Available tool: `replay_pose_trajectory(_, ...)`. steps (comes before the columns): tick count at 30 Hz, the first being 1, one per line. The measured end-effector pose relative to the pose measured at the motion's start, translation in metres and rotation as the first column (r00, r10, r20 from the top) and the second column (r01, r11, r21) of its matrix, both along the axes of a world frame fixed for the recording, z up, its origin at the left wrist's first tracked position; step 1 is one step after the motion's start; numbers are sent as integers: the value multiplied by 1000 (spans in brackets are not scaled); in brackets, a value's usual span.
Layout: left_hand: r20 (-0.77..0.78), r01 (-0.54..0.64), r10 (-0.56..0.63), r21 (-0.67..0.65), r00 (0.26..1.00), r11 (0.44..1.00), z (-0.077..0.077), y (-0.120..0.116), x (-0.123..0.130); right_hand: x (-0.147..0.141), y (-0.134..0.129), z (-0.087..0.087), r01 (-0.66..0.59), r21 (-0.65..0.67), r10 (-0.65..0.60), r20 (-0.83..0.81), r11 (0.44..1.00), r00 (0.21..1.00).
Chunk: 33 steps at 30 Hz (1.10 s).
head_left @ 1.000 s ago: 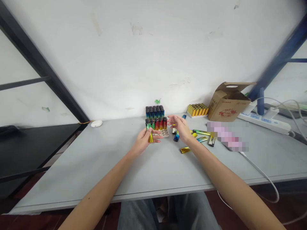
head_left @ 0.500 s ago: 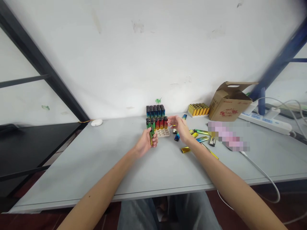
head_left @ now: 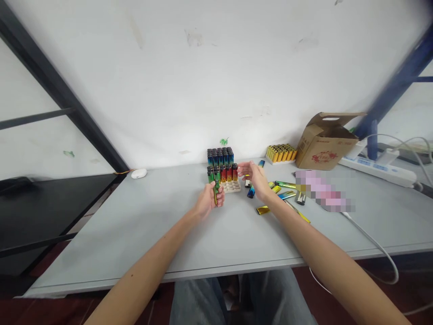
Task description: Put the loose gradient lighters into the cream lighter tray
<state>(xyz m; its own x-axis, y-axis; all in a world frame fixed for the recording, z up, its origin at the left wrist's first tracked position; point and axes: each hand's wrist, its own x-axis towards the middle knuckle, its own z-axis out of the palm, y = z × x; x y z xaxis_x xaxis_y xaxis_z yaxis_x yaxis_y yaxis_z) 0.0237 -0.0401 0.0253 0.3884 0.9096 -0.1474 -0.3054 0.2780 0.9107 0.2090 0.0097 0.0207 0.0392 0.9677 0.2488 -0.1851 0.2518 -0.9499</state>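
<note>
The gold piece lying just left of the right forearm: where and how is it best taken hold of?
Probably across its long edges near the left end, coming from above and the left: the gold piece lies flat and narrow, with that end exposed, while the right forearm hides the other.

Plain indoor workspace: grey table [head_left: 122, 221], scuffed white wall [head_left: 169, 90], power strip [head_left: 379, 171]
</note>
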Motion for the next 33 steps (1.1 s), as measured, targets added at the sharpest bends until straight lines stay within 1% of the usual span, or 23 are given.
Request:
replay_pose_trajectory(16,11,74,-74,18,997,997,1,0,-4,-1,-1,1,11,-1,-11,19,1000,1000)
replay_pose_trajectory(22,73,119,-124,68,990,991,1,-1,-6,-1,-1,1,5,19,-6,57,1000,998)
replay_pose_trajectory(24,43,123,-128,102,991,987,-2,-1,-6,-1,-3,2,-24,42,20,92,999,996)
replay_pose_trajectory(27,-15,115,-114,169,993,979,-6,-1,-5,-2,-11,6,-115,83,98,184,990,978)
replay_pose_trajectory(30,-74,181,-169,196,983,964,-9,-3,-4,-6,-20,10,-233,110,191,305,966,933)
replay_pose_trajectory(33,-149,261,-236,179,960,949,-9,-5,-3,-9,-25,12,-345,172,245,430,923,869)
